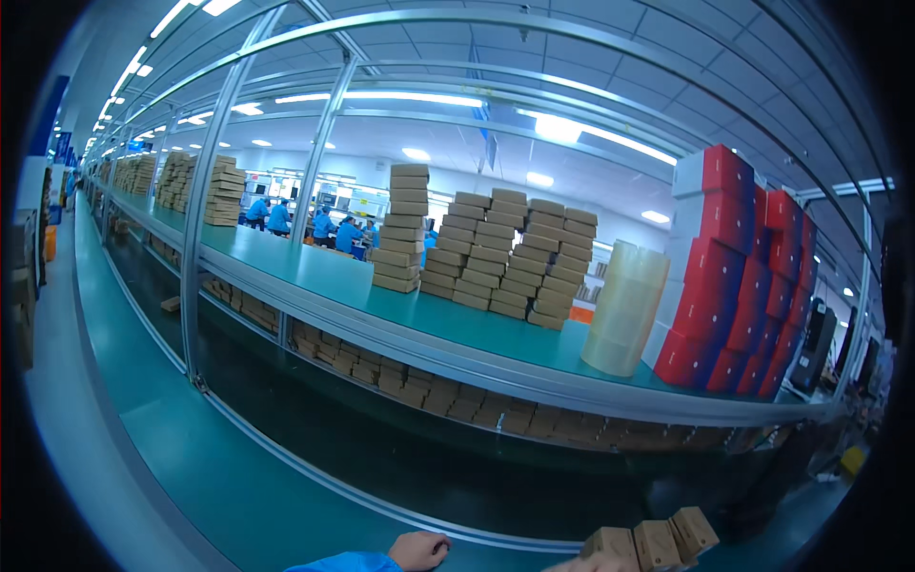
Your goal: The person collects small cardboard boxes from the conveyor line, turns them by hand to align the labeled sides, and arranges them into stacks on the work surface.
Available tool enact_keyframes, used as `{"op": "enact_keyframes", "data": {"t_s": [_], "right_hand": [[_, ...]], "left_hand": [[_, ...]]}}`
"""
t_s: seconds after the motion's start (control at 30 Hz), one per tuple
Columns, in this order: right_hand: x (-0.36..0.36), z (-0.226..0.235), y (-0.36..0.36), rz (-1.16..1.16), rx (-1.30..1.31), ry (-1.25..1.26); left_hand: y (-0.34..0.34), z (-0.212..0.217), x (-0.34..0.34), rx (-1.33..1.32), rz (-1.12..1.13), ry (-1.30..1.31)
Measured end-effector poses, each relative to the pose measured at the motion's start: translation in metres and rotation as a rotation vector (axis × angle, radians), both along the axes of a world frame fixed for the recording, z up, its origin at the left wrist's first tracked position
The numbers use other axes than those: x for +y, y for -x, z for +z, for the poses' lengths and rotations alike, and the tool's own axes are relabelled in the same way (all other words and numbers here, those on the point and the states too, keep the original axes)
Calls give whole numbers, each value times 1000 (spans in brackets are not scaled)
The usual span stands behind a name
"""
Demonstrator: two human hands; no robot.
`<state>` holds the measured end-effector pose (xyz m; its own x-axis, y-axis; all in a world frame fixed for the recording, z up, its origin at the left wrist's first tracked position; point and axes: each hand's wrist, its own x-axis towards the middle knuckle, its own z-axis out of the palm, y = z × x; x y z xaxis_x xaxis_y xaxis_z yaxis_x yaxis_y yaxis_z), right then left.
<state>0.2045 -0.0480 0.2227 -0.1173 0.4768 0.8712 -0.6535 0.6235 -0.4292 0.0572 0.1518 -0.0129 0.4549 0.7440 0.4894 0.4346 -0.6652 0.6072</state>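
Small brown boxes (pixel 658 543) sit at the green bench's (pixel 238 496) edge; left hand (pixel 419 550) curled loosely, empty; stacked boxes (pixel 496 257) fill the shelf (pixel 324 272).

left hand (pixel 419 551) curled loosely at the lower edge (blue sleeve behind), right hand barely visible.

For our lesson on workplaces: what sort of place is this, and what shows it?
Probably a factory packing line: stacks of small brown boxes on a long green shelf, red and white cartons, and workers in blue at benches behind.
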Motion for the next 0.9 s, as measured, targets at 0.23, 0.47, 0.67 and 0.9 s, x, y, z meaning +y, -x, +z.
{"op": "enact_keyframes", "data": {"t_s": [0.23,0.47,0.67,0.9], "right_hand": [[14,15,30,41,-68,-8],[21,11,48,146,-68,-50],[32,18,56,253,-85,-81],[45,15,74,379,-106,-138]], "left_hand": [[4,-2,-5,-64,51,-24],[1,2,-6,-45,47,-28],[6,0,-6,-42,49,2],[10,2,-5,-40,58,-23]]}}
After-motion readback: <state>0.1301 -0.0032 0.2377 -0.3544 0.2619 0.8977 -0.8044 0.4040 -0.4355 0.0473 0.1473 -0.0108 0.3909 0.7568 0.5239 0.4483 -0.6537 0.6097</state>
